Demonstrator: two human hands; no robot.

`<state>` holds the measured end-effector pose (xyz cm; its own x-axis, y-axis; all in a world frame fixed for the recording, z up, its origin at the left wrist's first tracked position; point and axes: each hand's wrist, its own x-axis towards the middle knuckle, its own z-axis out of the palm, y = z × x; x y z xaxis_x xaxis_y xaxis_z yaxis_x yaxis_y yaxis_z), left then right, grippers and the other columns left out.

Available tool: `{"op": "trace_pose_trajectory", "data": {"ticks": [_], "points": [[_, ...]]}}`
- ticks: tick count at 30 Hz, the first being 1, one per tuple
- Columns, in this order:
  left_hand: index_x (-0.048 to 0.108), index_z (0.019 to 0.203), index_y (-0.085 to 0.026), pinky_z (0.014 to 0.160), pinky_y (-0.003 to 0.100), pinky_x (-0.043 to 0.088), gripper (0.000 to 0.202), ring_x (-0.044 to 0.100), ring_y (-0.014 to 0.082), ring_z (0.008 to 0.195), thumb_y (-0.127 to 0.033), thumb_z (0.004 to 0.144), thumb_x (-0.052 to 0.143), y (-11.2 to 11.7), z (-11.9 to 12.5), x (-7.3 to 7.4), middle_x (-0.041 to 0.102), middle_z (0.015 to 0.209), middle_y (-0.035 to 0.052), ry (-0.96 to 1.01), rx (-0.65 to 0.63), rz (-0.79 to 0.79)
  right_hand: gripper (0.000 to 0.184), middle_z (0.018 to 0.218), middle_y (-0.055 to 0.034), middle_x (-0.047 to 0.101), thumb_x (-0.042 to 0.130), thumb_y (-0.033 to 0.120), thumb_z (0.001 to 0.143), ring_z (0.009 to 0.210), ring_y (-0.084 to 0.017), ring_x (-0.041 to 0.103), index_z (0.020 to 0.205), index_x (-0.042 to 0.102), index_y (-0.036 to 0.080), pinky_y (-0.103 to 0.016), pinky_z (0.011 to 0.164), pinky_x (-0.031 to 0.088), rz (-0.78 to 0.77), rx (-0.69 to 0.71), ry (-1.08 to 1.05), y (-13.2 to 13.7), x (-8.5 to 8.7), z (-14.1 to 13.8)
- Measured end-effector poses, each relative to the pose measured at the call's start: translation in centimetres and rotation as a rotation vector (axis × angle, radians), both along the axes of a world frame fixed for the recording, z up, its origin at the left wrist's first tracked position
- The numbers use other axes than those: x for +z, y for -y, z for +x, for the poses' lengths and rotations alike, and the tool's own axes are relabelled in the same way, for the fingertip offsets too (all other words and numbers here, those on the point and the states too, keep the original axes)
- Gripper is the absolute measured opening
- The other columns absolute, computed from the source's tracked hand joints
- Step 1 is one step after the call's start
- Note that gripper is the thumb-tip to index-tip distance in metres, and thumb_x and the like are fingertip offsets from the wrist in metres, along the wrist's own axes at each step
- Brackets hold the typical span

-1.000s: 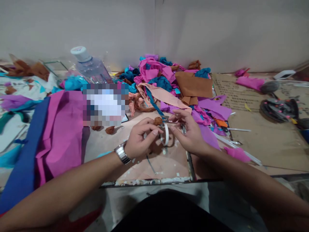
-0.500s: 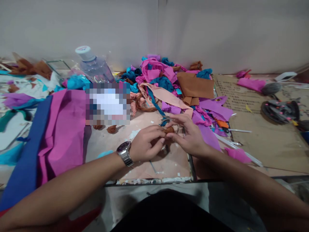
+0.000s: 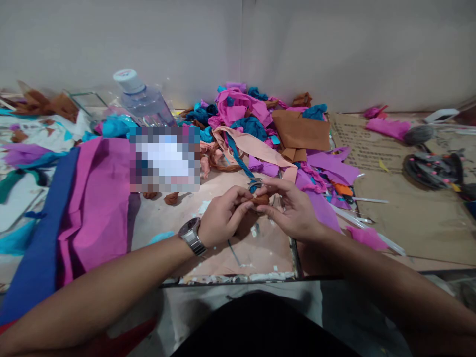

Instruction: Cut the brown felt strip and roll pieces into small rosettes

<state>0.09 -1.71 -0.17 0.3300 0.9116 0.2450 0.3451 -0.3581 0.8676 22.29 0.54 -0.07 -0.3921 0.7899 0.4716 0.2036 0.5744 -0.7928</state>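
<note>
A small brown crumpled paper piece is held between my two hands above the tabletop. My left hand, with a metal watch on its wrist, pinches the piece's left end between thumb and fingers. On the other side, my right hand grips it with thumb below and fingers above. A thin grey curved thing shows by the right fingertips; its kind is unclear. Just behind lies a twisted blue paper strip. Two brown paper wads rest to the left.
Pink and blue paper sheets lie left. A clear bottle with a white cap stands behind a blurred-out patch. Coloured paper scraps are heaped at the back against the wall. Cardboard on the right carries a dark round object.
My left fingers have shifted and curled on the brown paper, its thumb now along the near side. The brown piece looks slightly turned. My right hand stays nearly in place.
</note>
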Motion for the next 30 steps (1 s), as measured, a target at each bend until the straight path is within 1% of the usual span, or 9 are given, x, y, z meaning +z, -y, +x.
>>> {"op": "trace_pose_trajectory", "data": {"ticks": [7, 11, 13, 18, 21, 22, 24, 27, 30], "points": [[0.069, 0.101, -0.019, 0.073, 0.027, 0.051, 0.025, 0.067, 0.0162, 0.079, -0.041, 0.102, 0.056, -0.4, 0.1, -0.5, 0.074, 0.090, 0.0044, 0.069, -0.045, -0.145, 0.060, 0.113, -0.0049, 0.075, 0.078, 0.022, 0.090, 0.104, -0.018, 0.073, 0.144, 0.052, 0.031, -0.037, 0.095, 0.060, 0.026, 0.010, 0.008, -0.1, 0.0, 0.2], [0.067, 0.098, -0.018, 0.080, 0.029, 0.055, 0.028, 0.071, 0.0174, 0.087, -0.043, 0.102, 0.057, -0.5, 0.3, -0.3, 0.077, 0.095, 0.0064, 0.231, -0.135, -0.307, 0.056, 0.114, -0.0053, 0.074, 0.074, 0.021, 0.093, 0.104, -0.018, 0.073, 0.144, 0.052, 0.031, -0.035, 0.093, 0.060, 0.017, 0.035, 0.017, -0.1, 0.2, 0.3], [0.066, 0.095, -0.017, 0.079, 0.029, 0.056, 0.029, 0.073, 0.0176, 0.085, -0.044, 0.101, 0.059, -0.5, 0.4, 0.0, 0.078, 0.093, 0.0070, 0.306, -0.164, -0.391, 0.055, 0.115, -0.0056, 0.074, 0.072, 0.021, 0.095, 0.104, -0.018, 0.073, 0.145, 0.051, 0.031, -0.036, 0.091, 0.060, 0.002, 0.045, 0.021, -0.2, 0.3, 0.4], [0.069, 0.088, -0.016, 0.067, 0.024, 0.051, 0.033, 0.065, 0.0133, 0.070, -0.048, 0.096, 0.067, -0.8, 0.6, 0.6, 0.073, 0.080, 0.0037, 0.316, -0.090, -0.344, 0.059, 0.123, -0.0081, 0.070, 0.080, 0.026, 0.088, 0.107, -0.022, 0.068, 0.141, 0.055, 0.030, -0.040, 0.093, 0.057, 0.040, -0.032, 0.056, -0.3, 0.8, 0.3], [0.068, 0.083, -0.015, 0.059, 0.022, 0.047, 0.037, 0.057, 0.0101, 0.061, -0.051, 0.093, 0.069, -1.0, 0.6, 0.8, 0.069, 0.074, 0.0018, 0.382, -0.021, -0.384, 0.046, 0.119, -0.0075, 0.066, 0.081, 0.029, 0.086, 0.103, -0.022, 0.064, 0.128, 0.063, 0.029, -0.039, 0.090, 0.056, 0.059, -0.110, -0.045, -0.2, 1.2, 0.2], [0.068, 0.083, -0.015, 0.057, 0.021, 0.045, 0.038, 0.055, 0.0090, 0.059, -0.052, 0.092, 0.070, -1.1, 0.6, 0.8, 0.068, 0.074, 0.0017, 0.405, 0.009, -0.414, 0.038, 0.114, -0.0065, 0.066, 0.079, 0.030, 0.088, 0.100, -0.021, 0.063, 0.123, 0.066, 0.028, -0.037, 0.089, 0.055, 0.009, -0.120, -0.111, -0.1, 1.3, 0.1], [0.068, 0.085, -0.016, 0.053, 0.020, 0.043, 0.038, 0.052, 0.0075, 0.056, -0.053, 0.090, 0.072, -1.1, 0.6, 0.7, 0.066, 0.073, 0.0004, 0.442, 0.079, -0.463, 0.022, 0.104, -0.0042, 0.066, 0.075, 0.031, 0.092, 0.094, -0.018, 0.063, 0.113, 0.069, 0.027, -0.034, 0.085, 0.054, -0.187, -0.102, -0.245, 0.1, 1.2, -0.2], [0.069, 0.091, -0.017, 0.047, 0.019, 0.042, 0.039, 0.049, 0.0075, 0.051, -0.055, 0.086, 0.075, -1.2, 0.6, 0.5, 0.059, 0.064, -0.0030, 0.480, 0.146, -0.512, 0.011, 0.100, -0.0027, 0.067, 0.076, 0.031, 0.091, 0.090, -0.015, 0.062, 0.099, 0.073, 0.024, -0.029, 0.078, 0.051, -0.477, -0.022, -0.340, 0.3, 0.8, -0.7], [0.071, 0.096, -0.017, 0.047, 0.022, 0.050, 0.041, 0.053, 0.0094, 0.050, -0.056, 0.084, 0.077, -1.2, 0.5, 0.1, 0.060, 0.065, -0.0024, 0.495, 0.170, -0.541, 0.007, 0.106, -0.0030, 0.065, 0.077, 0.029, 0.089, 0.090, -0.014, 0.060, 0.095, 0.078, 0.025, -0.026, 0.071, 0.046, -0.567, 0.010, -0.331, 0.3, 0.4, -0.8]]}}
